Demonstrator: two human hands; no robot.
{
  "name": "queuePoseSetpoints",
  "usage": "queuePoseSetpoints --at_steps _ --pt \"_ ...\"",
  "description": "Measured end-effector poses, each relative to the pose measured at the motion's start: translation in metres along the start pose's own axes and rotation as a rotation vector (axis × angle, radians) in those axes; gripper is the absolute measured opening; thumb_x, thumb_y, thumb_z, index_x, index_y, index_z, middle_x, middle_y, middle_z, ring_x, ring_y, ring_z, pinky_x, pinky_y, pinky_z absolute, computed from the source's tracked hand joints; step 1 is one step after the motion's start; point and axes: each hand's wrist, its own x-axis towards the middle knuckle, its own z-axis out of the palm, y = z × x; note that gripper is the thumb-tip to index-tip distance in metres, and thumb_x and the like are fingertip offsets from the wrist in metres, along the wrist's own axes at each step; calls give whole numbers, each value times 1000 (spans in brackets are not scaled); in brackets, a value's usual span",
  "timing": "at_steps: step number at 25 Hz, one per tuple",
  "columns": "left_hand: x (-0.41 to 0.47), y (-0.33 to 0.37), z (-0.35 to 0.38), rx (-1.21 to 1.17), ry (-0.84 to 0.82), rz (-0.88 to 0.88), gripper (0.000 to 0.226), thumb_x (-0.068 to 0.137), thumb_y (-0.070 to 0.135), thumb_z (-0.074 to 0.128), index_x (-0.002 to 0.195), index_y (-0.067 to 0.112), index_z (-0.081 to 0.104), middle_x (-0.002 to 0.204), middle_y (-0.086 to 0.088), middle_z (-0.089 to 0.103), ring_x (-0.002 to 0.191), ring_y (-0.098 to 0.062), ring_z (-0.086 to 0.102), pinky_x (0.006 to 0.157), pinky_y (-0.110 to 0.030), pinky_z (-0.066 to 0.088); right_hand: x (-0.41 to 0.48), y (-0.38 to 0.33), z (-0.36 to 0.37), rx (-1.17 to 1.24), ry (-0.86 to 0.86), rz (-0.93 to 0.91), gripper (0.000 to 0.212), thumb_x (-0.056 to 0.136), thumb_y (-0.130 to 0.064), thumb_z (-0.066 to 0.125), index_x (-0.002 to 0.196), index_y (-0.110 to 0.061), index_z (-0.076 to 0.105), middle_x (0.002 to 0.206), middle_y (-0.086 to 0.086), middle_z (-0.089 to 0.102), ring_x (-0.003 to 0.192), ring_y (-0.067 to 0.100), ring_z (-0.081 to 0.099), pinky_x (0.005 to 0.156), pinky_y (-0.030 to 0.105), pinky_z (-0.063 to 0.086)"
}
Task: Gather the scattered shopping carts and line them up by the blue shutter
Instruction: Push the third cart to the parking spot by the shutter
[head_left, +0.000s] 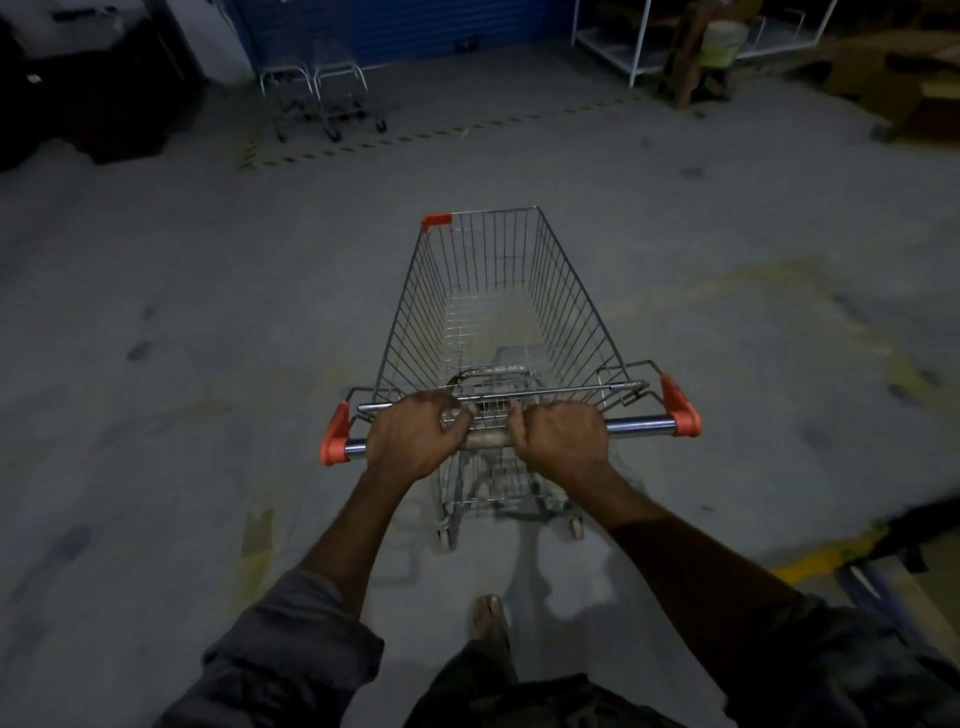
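Light is dim and bluish-grey, with low contrast throughout. Faint, soft shadows lie on the floor (208, 364) around the wheels of the cart (571, 301), and its chrome handle bar (641, 427) carries 1 small glint. The corners are darkest, the edges bow from wide-angle distortion, and the far background is smeared.

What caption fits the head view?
Left hand and right hand grip cart handle; two parked carts ahead by the blue shutter.

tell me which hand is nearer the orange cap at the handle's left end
Left. The left hand grips the handle close beside the orange cap; the right hand grips it past the middle, farther along.
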Motion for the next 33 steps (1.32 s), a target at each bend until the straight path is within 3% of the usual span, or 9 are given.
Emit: queuePoseSetpoints --at_steps 3,5,8,12,18,23,25,28,33 --pt "55 -24 6 47 88 71 37 97 50 48 86 23 71 88 4 70 79 -18 66 59 -28 39 57 -3 23 -2 128 -5 61 100 -41 40 51 -13 64 42 -1 53 35 19 48 48 22 33" --pt "88 -37 12 105 132 85 42 98 42 49 71 18 69 71 -1 66 62 -21 63 54 -27 28 92 -3 41 14 225 7 52 97 -36 49 52 -13 64 46 3 58 38 22 53 47 24 36" --pt "141 -58 22 161 198 94 50 99 40 45 60 15 65 57 -4 61 46 -26 59 49 -26 25 147 -5 68 35 295 38 45 98 -34 50 60 -16 64 54 7 61 46 27 56 49 30 39" --pt "218 -87 36 183 303 101 42 96 27 51 57 15 60 53 -7 58 42 -29 56 43 -26 34 220 -4 98 26 392 -6 36 96 -32 53 65 -17 63 60 6 61 52 27 56 52 32 39" --pt "358 -136 74 204 400 101 41 97 25 53 58 16 55 53 -8 56 43 -30 54 44 -30 35 355 7 155 42 471 -7 36 96 -33 53 64 -18 59 60 6 58 55 29 55 53 35 38" --pt "480 -172 98 113 354 89 49 105 48 41 73 16 61 66 -7 61 58 -31 60 55 -36 39 475 30 196 108 405 -193 41 98 -52 52 92 -14 67 84 8 66 78 29 58 69 40 42" --pt "519 -187 107 150 301 164 44 99 59 49 89 18 64 81 -5 63 75 -29 60 67 -40 41 518 44 207 102 349 -283 53 94 -65 52 101 -14 66 98 9 66 87 30 57 77 42 43" --pt "580 -202 116 207 198 190 57 84 76 59 96 20 63 87 -2 62 82 -26 59 72 -40 40 580 57 223 107 210 -204 66 84 -79 55 102 -17 66 103 8 66 94 29 59 86 46 44" --pt "683 -224 136 155 116 240 45 72 55 84 88 22 58 77 -2 61 70 -29 63 61 -37 45 690 90 245 155 -31 -239 81 61 -96 56 102 -27 66 88 -2 70 82 20 66 68 30 49"
